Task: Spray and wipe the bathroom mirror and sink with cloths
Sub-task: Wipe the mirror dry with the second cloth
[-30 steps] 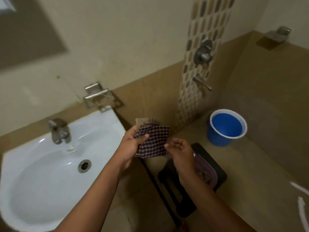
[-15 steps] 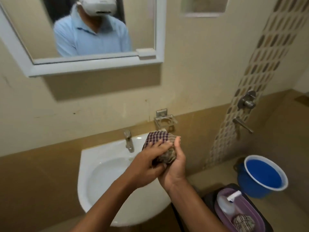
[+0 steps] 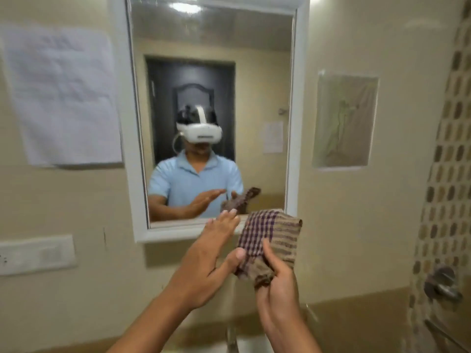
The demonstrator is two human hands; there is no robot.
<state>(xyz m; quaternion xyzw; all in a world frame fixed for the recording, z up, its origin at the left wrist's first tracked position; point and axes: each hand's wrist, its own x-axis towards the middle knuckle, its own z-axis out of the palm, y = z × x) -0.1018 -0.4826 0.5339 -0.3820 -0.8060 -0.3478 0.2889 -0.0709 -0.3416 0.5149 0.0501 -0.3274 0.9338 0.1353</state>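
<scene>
A folded checked cloth, purple and brown, is held up in front of the lower right corner of the white-framed mirror. My right hand grips its lower end, thumb pressed on the fabric. My left hand is beside it with fingers straight, its thumb touching the cloth's left edge. The sink's tap and a sliver of the basin show at the bottom edge. The mirror reflects a person in a light blue shirt wearing a headset.
A white paper sheet hangs left of the mirror, a switch plate below it. A recessed niche sits to the right. A shower valve and mosaic tile strip are at far right.
The view has risen from the sink to the mirror. Both hands lifted the cloth from over the basin up to mirror height; my left hand has opened off it.
</scene>
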